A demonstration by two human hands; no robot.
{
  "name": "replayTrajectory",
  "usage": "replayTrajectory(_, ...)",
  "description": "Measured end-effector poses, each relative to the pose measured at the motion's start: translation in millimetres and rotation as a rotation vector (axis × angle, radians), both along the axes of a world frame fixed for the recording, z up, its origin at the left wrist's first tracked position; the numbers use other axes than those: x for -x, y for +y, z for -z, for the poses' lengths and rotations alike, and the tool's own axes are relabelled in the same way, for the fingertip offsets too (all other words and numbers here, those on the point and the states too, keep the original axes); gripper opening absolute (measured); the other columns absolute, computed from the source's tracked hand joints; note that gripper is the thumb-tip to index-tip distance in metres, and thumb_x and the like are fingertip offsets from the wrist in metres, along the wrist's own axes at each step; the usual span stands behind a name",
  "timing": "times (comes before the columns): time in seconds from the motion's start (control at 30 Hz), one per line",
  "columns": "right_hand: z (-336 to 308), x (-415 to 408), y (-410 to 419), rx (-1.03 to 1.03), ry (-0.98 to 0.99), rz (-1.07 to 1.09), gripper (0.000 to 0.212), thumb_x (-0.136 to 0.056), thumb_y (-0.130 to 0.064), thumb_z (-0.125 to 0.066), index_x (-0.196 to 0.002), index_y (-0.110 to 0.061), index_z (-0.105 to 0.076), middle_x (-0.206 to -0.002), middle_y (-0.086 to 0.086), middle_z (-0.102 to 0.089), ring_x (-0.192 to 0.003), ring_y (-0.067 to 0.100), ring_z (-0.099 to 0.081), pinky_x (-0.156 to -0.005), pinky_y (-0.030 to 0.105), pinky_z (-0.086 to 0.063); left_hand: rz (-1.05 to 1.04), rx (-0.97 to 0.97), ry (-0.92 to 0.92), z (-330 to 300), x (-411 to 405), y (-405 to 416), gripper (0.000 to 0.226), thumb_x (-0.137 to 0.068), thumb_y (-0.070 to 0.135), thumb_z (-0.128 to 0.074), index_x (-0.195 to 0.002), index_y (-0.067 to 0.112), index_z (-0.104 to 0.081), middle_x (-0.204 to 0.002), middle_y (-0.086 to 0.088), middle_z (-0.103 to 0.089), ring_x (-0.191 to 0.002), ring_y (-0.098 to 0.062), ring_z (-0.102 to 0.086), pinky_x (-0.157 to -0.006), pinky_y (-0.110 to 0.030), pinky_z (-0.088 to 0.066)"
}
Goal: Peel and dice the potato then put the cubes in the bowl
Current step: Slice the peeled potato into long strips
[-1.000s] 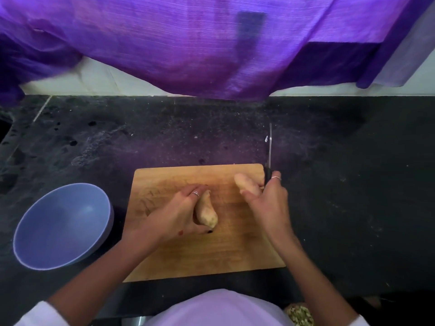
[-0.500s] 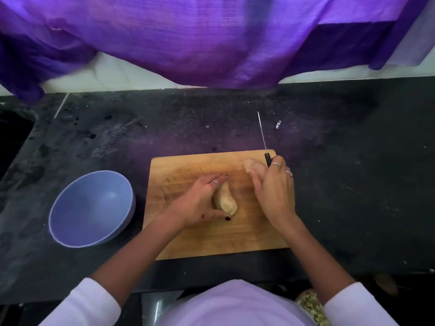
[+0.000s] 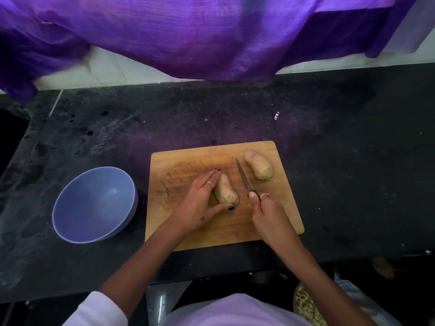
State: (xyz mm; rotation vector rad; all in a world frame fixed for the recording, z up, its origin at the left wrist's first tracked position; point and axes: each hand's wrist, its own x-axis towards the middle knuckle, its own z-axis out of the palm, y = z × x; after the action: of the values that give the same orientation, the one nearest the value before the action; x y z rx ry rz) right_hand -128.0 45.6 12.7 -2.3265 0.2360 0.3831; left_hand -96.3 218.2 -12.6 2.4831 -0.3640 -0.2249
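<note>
Two potato pieces are seen on one cutting board (image 3: 211, 234): one piece (image 3: 225, 193) is held by the left hand (image 3: 200, 203), the other piece (image 3: 258, 164) lies near the board's far right corner. One knife (image 3: 244, 178) is gripped by the right hand (image 3: 268, 214). One bowl (image 3: 94, 204) stands left of the board.

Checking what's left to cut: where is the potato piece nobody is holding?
In the head view, the loose potato piece lies at the cutting board's far right corner, just right of the knife blade.

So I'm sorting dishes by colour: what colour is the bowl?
The bowl is pale blue-lavender, seen in the head view.
</note>
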Motion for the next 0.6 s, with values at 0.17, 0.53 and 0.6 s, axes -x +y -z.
replayTrajectory(0.17, -2.2, -5.0, 3.3, -0.012, 0.007, -0.044, 0.025, -0.103, -0.033, -0.030, -0.106, -0.018, -0.050, -0.094, 0.004, -0.059, -0.083, 0.020, -0.057, -0.069, 0.035, -0.044, -0.011, 0.005, -0.040, 3.2, -1.4, 0.2, 0.085, -0.083, 0.041, -0.068, -0.150, 0.014, -0.024, -0.155, 0.001, -0.024, -0.143, -0.011, -0.015, -0.112, -0.015, -0.005)
replayTrajectory(0.53, -6.8, -14.6, 14.3, 0.048, 0.020, -0.096, 0.034, -0.102, -0.035, -0.031, -0.125, -0.023, -0.053, -0.115, 0.006, -0.058, -0.097, 0.021, -0.057, -0.087, 0.041, -0.050, -0.041, -0.030, -0.114, 9.8, -3.3, -2.2, 0.086, -0.077, 0.046, -0.072, -0.145, 0.008, -0.035, -0.148, -0.005, -0.037, -0.138, -0.018, -0.028, -0.116, -0.026, -0.018)
replayTrajectory(0.6, -8.3, -15.5, 14.3, 0.060, 0.009, -0.103, 0.033, -0.102, -0.034, -0.032, -0.123, -0.024, -0.055, -0.111, 0.004, -0.059, -0.093, 0.020, -0.058, -0.084, 0.039, -0.051, -0.043, -0.034, -0.113, 10.0, -3.6, -2.0, 0.086, -0.077, 0.046, -0.072, -0.145, 0.008, -0.035, -0.148, -0.005, -0.037, -0.138, -0.018, -0.028, -0.116, -0.027, -0.018)
